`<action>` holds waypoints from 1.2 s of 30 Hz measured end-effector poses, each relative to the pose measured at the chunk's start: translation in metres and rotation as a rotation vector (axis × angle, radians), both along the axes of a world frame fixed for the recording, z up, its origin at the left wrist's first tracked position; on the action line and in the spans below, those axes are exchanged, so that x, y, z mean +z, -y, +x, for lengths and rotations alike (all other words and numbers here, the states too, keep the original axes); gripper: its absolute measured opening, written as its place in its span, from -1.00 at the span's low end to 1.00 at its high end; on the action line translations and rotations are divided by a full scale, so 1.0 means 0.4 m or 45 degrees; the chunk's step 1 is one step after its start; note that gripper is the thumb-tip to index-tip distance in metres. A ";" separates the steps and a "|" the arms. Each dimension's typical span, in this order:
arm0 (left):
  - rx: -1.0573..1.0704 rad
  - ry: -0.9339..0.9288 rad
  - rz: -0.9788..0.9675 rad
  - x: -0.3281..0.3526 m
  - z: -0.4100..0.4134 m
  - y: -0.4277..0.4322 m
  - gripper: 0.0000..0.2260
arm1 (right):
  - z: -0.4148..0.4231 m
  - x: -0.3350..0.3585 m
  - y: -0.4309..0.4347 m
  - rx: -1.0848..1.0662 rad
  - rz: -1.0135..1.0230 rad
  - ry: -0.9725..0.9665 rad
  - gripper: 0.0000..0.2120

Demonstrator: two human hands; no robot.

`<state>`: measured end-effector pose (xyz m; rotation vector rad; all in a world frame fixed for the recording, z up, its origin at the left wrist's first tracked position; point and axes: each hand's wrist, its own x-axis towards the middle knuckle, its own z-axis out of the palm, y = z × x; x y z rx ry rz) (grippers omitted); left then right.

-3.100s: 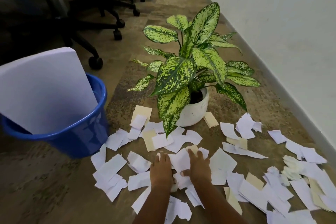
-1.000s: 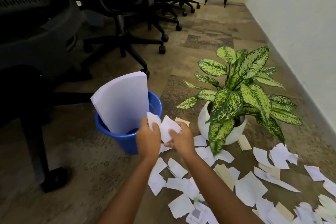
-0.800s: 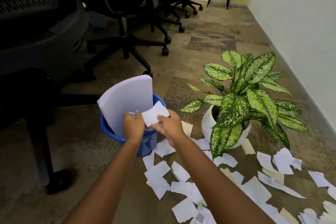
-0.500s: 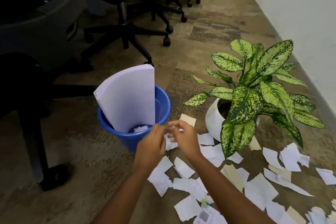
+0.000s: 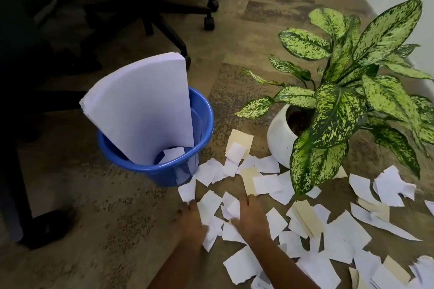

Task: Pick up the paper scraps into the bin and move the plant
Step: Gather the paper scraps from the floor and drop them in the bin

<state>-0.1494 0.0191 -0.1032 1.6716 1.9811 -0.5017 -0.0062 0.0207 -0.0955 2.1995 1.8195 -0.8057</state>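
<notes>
Both hands gathering torn paper scraps (image 5: 212,204) off the floor.
Left hand (image 5: 190,220) and right hand (image 5: 250,216) fingers lie flat, spread, gripping nothing; loose scraps could slip before reaching the blue bin (image 5: 202,110).

bare floor (image 5: 98,206) left of bin (image 5: 164,171), plant (image 5: 340,105) leaves overhanging scraps (image 5: 265,183) right

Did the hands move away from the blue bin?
Yes. Both the left hand and right hand dropped from the blue bin rim to the paper scraps on the floor.
</notes>
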 end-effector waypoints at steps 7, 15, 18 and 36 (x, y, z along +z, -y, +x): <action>0.203 0.276 0.148 -0.006 0.040 0.029 -0.58 | 0.017 0.004 -0.007 -0.009 0.098 -0.120 -0.51; 0.857 0.771 0.128 -0.005 0.053 0.059 -0.64 | 0.074 0.025 0.060 -0.205 0.103 -0.257 -0.52; 0.972 0.908 0.107 0.000 0.065 0.080 -0.69 | 0.063 0.019 0.100 -0.130 -0.038 -0.238 -0.51; 1.094 0.887 0.096 -0.001 0.131 0.086 -0.61 | 0.038 0.009 0.071 0.152 -0.007 -0.012 -0.51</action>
